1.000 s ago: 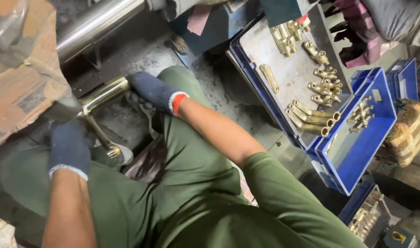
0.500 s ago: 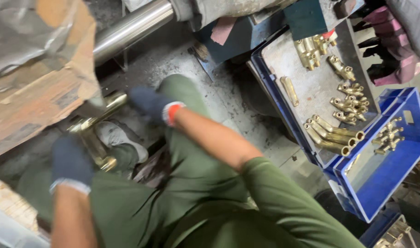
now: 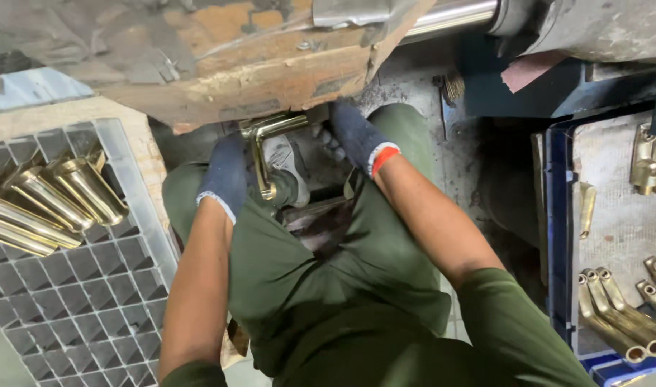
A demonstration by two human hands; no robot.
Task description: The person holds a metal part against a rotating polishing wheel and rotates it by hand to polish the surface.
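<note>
Both hands wear dark blue knit gloves. Left hand (image 3: 224,175) is curled around the lower leg of a bent brass pipe (image 3: 262,147), an L-shaped polished piece held over the person's green-trousered lap. Right hand (image 3: 355,135), its glove cuffed in orange, closes on the pipe's upper end, just under the edge of a worn, rust-stained wooden bench (image 3: 220,72) that overhangs the knees. A pale rag (image 3: 285,158) lies bunched just behind the pipe, touching it.

To the person's left, a clear plastic grid tray (image 3: 91,308) of square cells sits close by; several polished brass tubes (image 3: 52,201) lie slanted across its far corner. To the right, a blue crate (image 3: 557,236) lined with grey board holds more curved brass fittings (image 3: 622,315), lying side by side.

Farther off, the floor is dirty grey concrete (image 3: 421,107). A shiny steel shaft (image 3: 453,14) runs along the top beside a dark machine body (image 3: 600,29).
</note>
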